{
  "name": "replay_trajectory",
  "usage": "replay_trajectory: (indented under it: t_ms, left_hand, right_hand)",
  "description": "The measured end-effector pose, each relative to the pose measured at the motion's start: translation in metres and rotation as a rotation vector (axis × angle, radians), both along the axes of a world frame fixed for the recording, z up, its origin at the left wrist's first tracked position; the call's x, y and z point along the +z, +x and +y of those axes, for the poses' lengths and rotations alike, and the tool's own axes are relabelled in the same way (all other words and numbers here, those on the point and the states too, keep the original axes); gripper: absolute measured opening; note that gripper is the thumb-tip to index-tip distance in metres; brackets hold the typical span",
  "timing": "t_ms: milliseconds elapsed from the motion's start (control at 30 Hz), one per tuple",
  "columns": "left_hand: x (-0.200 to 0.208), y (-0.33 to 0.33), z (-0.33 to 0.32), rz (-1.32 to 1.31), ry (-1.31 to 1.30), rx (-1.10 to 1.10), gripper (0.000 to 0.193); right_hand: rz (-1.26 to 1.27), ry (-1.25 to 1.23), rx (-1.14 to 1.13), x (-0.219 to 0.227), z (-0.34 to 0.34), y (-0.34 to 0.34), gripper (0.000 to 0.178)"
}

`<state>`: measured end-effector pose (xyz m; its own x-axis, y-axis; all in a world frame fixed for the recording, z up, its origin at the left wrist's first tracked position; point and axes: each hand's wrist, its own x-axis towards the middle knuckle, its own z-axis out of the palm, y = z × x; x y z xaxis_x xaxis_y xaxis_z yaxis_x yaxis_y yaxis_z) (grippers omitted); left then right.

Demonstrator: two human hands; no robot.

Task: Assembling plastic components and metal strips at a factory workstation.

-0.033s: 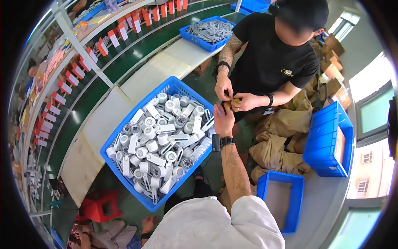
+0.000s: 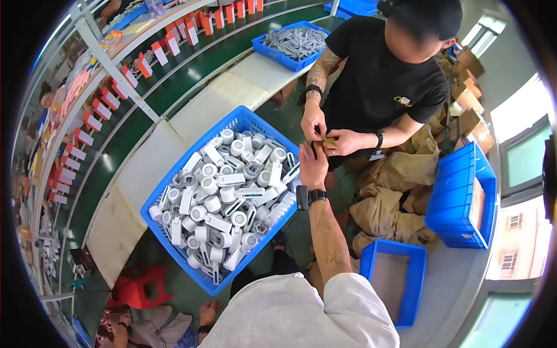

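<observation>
My right hand (image 2: pixel 314 167), with a dark band and small box at the wrist, reaches forward beside a co-worker's hands (image 2: pixel 338 142). Its fingers look stretched and apart; their tips are partly hidden by the co-worker's fingers, so contact is unclear. Between both hands the co-worker holds a small brownish strip (image 2: pixel 329 140). Low at the left of my white shirt hangs what appears to be my left hand (image 2: pixel 208 313), banded at the wrist, its fingers too small to read. Nearest my right forearm is a blue crate (image 2: pixel 152 225) heaped with small white-and-grey round-headed devices (image 2: pixel 239 218).
A pale bench (image 2: pixel 125 203) runs along the left, carrying a blue tray (image 2: pixel 258 49) of grey parts. Beyond it are racks with orange-and-white cards (image 2: pixel 104 110). To the right are brown sacks (image 2: pixel 383 217) and blue bins (image 2: pixel 420 258). A red stool (image 2: pixel 136 293) and a seated person are lower left.
My right fingertips have shifted slightly by the co-worker's hands, and a dark patch seen between them shows less. The crate and the co-worker's grip on the strip look the same.
</observation>
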<state>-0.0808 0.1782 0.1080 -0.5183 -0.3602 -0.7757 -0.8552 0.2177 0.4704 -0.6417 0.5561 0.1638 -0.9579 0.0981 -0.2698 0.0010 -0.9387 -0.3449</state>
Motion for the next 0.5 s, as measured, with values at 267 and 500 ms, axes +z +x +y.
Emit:
replay_trajectory:
  t_ms: [267, 500]
  left_hand:
    - [0.059, -0.05, 0.044, -0.007, -0.109, -0.038, 0.036]
    - [0.066, -0.057, 0.037, 0.054, -0.17, -0.033, 0.037]
  right_hand:
    - [0.014, 0.083, -0.111, -0.023, 0.024, -0.015, 0.025]
    - [0.015, 0.372, -0.08, 0.002, 0.022, 0.013, 0.013]
